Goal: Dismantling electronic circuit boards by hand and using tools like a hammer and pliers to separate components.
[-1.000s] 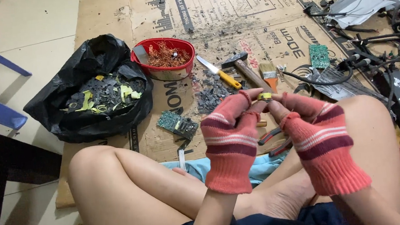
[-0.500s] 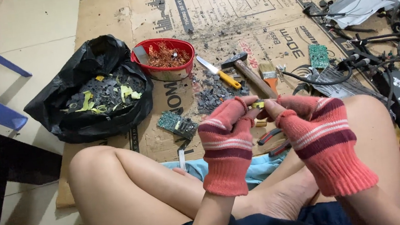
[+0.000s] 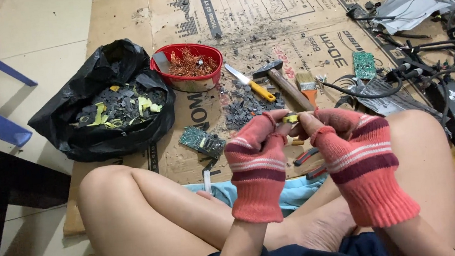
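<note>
Head view: your left hand [image 3: 258, 169] and right hand [image 3: 362, 165], in striped red knit gloves, pinch a small yellow component [image 3: 291, 119] between closed fingertips, its long axis running left-right, above the printed cardboard sheet [image 3: 282, 6].

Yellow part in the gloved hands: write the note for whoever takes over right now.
Left hand and right hand, both in striped fingerless gloves, share a fingertip grip on a small yellow part above the lap.
On the cardboard: red bowl of copper wire, black bag of dark and yellow scraps, green circuit board, hammer, knife, brush.
Done: some wire and scraps sorted.
Left: the part in hand; boards still on the cardboard.
</note>
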